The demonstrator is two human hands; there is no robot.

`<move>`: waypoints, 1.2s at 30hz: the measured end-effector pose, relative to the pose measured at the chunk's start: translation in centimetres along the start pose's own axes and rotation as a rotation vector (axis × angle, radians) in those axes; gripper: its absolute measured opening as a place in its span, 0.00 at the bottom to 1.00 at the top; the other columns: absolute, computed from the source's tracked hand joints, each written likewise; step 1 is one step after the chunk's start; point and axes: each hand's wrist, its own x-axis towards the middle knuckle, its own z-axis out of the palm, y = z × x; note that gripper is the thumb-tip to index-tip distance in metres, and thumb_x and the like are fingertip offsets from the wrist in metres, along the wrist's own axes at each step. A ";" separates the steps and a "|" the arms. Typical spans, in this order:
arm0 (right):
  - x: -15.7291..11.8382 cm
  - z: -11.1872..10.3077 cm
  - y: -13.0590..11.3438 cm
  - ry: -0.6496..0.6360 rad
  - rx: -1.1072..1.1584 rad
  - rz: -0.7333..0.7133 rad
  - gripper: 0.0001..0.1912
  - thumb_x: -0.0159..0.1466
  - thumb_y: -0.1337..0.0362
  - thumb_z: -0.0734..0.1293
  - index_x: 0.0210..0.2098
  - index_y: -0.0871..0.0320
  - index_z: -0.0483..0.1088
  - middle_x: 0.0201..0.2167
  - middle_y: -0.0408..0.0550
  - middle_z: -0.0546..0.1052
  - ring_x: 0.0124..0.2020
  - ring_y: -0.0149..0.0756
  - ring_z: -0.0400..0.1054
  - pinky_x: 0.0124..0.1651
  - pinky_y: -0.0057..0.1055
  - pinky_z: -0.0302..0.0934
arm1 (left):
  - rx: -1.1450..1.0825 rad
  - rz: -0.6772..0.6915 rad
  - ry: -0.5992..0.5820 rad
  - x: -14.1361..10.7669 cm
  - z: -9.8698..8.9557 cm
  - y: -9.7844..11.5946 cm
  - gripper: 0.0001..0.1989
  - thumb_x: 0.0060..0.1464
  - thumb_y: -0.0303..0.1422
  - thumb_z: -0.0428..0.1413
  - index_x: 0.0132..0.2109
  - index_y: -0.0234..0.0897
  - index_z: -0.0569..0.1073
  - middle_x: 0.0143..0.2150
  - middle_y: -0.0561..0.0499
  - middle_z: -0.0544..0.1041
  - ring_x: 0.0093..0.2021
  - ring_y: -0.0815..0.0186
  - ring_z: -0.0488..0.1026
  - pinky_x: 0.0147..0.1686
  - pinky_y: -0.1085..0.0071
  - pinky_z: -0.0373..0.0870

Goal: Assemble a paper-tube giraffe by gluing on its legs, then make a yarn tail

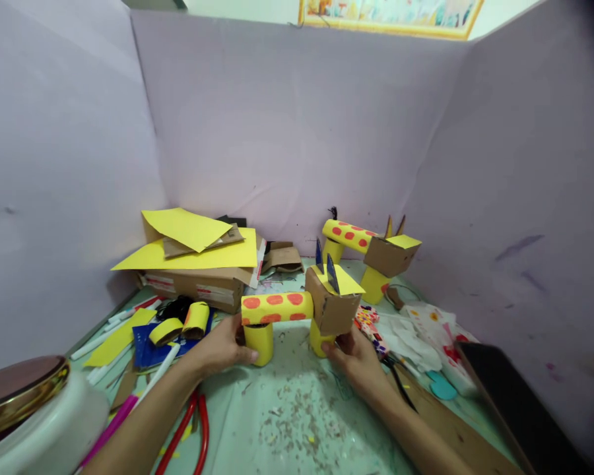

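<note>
Before me stands a cardboard animal figure (277, 307) built from yellow tubes with red spots, a brown box head and blue pointed ears. My left hand (225, 348) is closed on its left yellow tube leg (260, 344), thumb across the lower front. The right tube leg (319, 339), under the box head (334, 309), is between the fingers of my right hand (354, 356); some of those fingers are hidden behind it. A similar spotted animal figure (351, 235) stands farther back on the right, with a black tuft at its rear end.
Yellow sheets (198, 254) lie on a cardboard box (198, 285) at the back left. Yellow tube pieces (197, 320) and pens are left; red-handled scissors (202, 429) lie in front. A white jar (49, 422) and a dark phone-like slab (515, 402) flank the arms. Pale panels enclose the table.
</note>
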 end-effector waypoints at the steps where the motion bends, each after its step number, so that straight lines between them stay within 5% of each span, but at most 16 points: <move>1: 0.0 0.0 0.1 0.004 0.003 -0.001 0.18 0.47 0.63 0.71 0.37 0.56 0.66 0.40 0.52 0.75 0.42 0.45 0.68 0.45 0.40 0.61 | 0.005 0.010 0.026 0.1 0.1 -0.2 0.24 0.33 0.29 0.63 0.43 0.33 0.72 0.39 0.46 0.80 0.41 0.53 0.75 0.40 0.61 0.71; 7: 0.0 -0.4 0.7 -0.001 -0.045 -0.027 0.16 0.51 0.64 0.69 0.39 0.57 0.66 0.38 0.51 0.75 0.39 0.43 0.68 0.42 0.36 0.62 | 0.055 0.024 0.089 0.3 0.2 -0.5 0.23 0.35 0.27 0.61 0.44 0.33 0.72 0.42 0.46 0.79 0.44 0.52 0.74 0.43 0.59 0.69; 17: 0.1 -0.8 1.1 -0.017 -0.021 0.016 0.21 0.46 0.71 0.69 0.41 0.57 0.66 0.42 0.51 0.76 0.44 0.44 0.70 0.48 0.38 0.62 | 0.229 -0.049 -0.004 -0.1 -0.7 0.0 0.29 0.32 0.25 0.58 0.48 0.33 0.69 0.41 0.48 0.78 0.41 0.58 0.74 0.40 0.67 0.70; 26: -0.4 -1.2 -1.1 -0.028 0.048 0.034 0.31 0.43 0.76 0.66 0.47 0.55 0.64 0.54 0.51 0.70 0.57 0.45 0.61 0.59 0.42 0.53 | 0.648 -0.205 0.210 -1.4 -3.0 3.3 0.19 0.35 0.31 0.54 0.39 0.31 0.71 0.39 0.43 0.75 0.37 0.55 0.72 0.36 0.64 0.67; 36: 0.1 -1.6 -0.3 -0.015 0.103 0.014 0.33 0.43 0.76 0.67 0.49 0.54 0.63 0.55 0.51 0.69 0.57 0.43 0.62 0.61 0.43 0.51 | 0.708 -0.332 0.098 -1.5 -3.2 2.5 0.22 0.32 0.32 0.57 0.40 0.30 0.74 0.39 0.41 0.77 0.40 0.52 0.73 0.38 0.63 0.68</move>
